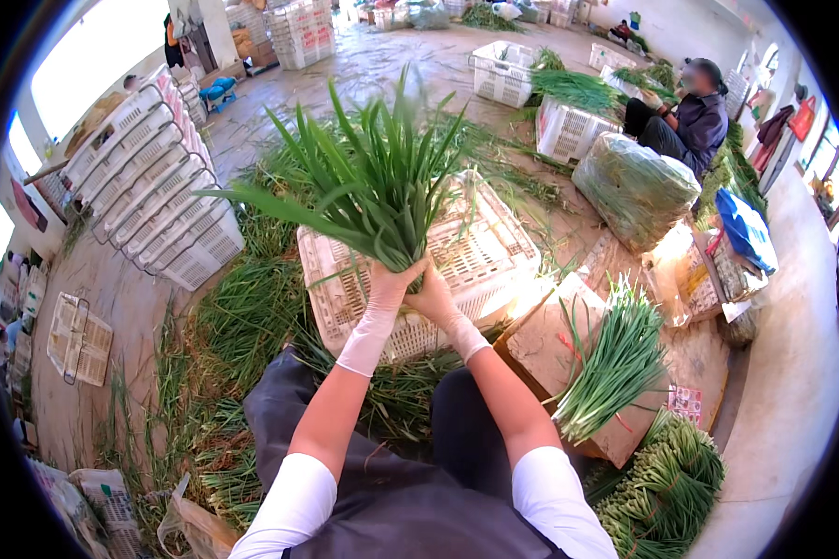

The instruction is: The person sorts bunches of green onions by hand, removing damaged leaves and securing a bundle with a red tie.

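Observation:
A bunch of long green leaves, likely Chinese chives, (391, 202) fans upward above an upturned white plastic crate (489, 244). My left hand (389, 285), in a pale glove, grips the lower end of the bunch. My right hand (435, 297), gloved too, closes on the same end from the other side, and the two hands touch. The stem ends are mostly hidden by the fingers. To the right, another bunch with white stems (612, 363) lies on a cardboard box (552, 328).
Loose leaves (252, 314) cover the floor around the crate. Stacked white crates (161, 189) stand at the left. Tied bundles (664, 489) lie at the lower right. A co-worker (699, 119) sits at the upper right beside a filled plastic bag (633, 189).

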Demonstrator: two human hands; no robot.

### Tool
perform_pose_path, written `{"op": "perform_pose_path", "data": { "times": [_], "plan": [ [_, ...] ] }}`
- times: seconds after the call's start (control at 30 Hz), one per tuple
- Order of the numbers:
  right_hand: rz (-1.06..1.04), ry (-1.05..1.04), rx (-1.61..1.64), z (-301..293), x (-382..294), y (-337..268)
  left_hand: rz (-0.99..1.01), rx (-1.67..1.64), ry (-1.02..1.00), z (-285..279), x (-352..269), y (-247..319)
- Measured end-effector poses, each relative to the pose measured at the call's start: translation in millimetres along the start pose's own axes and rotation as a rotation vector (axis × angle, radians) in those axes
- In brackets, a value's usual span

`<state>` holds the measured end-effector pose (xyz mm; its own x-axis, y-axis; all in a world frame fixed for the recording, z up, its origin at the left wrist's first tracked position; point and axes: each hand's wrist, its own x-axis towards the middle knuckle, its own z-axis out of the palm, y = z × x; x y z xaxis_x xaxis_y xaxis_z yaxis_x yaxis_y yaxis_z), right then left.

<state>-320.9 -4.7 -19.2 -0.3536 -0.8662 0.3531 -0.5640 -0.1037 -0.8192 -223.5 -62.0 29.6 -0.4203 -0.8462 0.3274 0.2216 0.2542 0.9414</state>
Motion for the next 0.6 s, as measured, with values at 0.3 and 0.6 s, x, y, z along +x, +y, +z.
{"op": "perform_pose_path", "data": {
  "times": [0.3,0.6],
  "plan": [
    [0.002,0.273,-0.2,10.4,5.3,-20.3,-0.164,-0.155,-0.162,-0.2,31.7,-0.2],
    [-0.092,-0.133,-0.181,-35.4,-77.7,-175.8,-0.354,-0.388,-0.449,-100.0,-27.3,152.2]
  ]
}}
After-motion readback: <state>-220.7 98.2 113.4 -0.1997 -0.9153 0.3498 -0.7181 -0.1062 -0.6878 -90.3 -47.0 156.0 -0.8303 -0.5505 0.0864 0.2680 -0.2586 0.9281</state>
